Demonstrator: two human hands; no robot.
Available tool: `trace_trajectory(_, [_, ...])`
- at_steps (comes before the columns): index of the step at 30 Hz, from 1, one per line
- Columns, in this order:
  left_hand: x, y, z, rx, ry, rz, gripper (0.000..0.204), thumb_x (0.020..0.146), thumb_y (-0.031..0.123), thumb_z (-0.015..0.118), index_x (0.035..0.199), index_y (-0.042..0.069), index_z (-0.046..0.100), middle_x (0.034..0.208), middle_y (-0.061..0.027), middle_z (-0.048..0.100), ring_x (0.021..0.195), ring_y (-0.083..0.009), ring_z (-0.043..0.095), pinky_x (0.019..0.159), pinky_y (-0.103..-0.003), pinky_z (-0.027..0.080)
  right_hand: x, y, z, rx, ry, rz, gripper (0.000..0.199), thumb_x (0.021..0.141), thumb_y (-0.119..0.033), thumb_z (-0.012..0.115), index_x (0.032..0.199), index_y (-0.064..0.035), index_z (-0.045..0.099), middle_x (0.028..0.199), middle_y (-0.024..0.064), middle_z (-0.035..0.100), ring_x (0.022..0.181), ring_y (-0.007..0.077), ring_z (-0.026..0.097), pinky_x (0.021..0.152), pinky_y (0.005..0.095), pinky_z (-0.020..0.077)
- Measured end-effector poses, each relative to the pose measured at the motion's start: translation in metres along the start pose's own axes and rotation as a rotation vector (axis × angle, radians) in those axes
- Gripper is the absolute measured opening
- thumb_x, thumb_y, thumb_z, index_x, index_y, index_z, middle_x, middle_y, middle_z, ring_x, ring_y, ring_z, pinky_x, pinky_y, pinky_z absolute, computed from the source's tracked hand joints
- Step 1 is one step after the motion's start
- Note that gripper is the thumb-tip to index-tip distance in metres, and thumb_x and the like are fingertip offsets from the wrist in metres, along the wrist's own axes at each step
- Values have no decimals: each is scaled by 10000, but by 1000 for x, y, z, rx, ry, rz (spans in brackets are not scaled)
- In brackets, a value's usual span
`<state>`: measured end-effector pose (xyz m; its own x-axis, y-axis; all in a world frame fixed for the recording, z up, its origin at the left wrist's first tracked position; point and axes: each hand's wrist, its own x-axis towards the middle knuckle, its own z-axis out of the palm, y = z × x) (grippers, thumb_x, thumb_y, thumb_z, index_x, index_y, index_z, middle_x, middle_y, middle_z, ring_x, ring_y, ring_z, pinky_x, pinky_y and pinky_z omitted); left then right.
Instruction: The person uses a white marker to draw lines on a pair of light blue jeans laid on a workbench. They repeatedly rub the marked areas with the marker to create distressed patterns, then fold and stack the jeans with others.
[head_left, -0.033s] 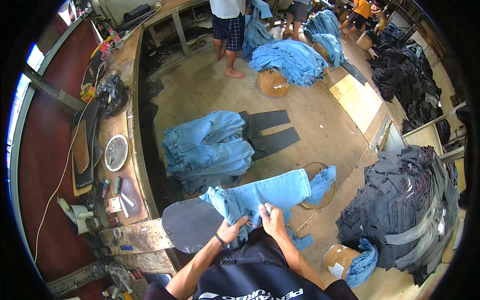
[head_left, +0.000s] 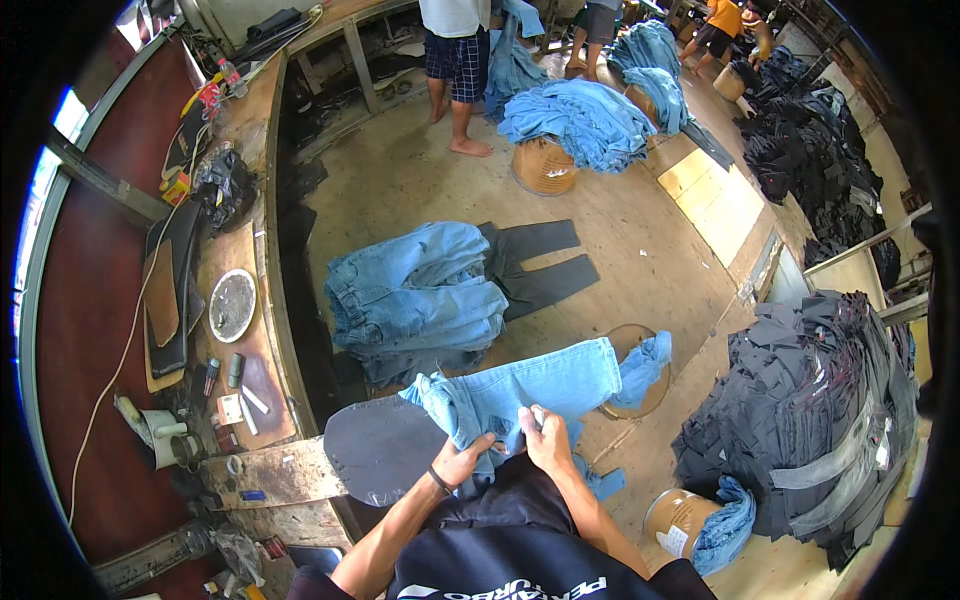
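A pair of light blue jeans (head_left: 545,385) lies in front of me, one leg stretched to the right and the rest bunched at its left end. My left hand (head_left: 460,465) is closed on the bunched cloth, thumb on top. Against the leg's near edge, my right hand (head_left: 546,440) is closed with a small greyish thing between its fingers, too small to name. To the left of the jeans, a dark rounded board (head_left: 385,455) sticks out from the wooden bench, its right end hidden under the cloth and my left hand.
Stacked blue jeans (head_left: 420,290) and dark trousers (head_left: 540,265) lie on the floor ahead. A wooden bench (head_left: 265,330) with a round tray (head_left: 233,305) runs along the left. Dark garments (head_left: 800,420) are heaped at right, beside a drum (head_left: 675,520). Other people stand farther back.
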<state>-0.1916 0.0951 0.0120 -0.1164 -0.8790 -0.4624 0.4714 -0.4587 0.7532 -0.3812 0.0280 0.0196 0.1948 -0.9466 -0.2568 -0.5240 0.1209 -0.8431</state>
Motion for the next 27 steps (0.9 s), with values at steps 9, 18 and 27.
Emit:
trace_trajectory(9, [9, 11, 0, 271, -4, -37, 261, 1020, 173, 746, 1215, -1, 730, 1161, -57, 743, 1078, -172, 663, 971, -364, 546, 14, 12, 1, 92, -8, 36, 490, 1092, -338, 596, 809, 62, 598, 670, 191, 583, 663, 275, 621, 666, 448, 483])
trace_trajectory(18, [-1, 12, -21, 204, -91, -145, 337, 1000, 152, 751, 1292, -8, 697, 1179, -66, 728, 1054, -185, 656, 956, -354, 549, 13, -5, -11, -31, -85, -11, 387, 1066, -320, 635, 942, 44, 669, 730, 196, 644, 714, 253, 682, 693, 427, 512])
trace_trajectory(27, [1, 9, -18, 251, -68, -99, 264, 1019, 153, 719, 1242, 12, 712, 1101, -12, 706, 997, -139, 627, 887, -327, 542, 12, -29, -11, 31, -365, 54, 277, 1012, -264, 715, 1010, 13, 730, 737, 33, 599, 675, 125, 514, 634, 353, 435])
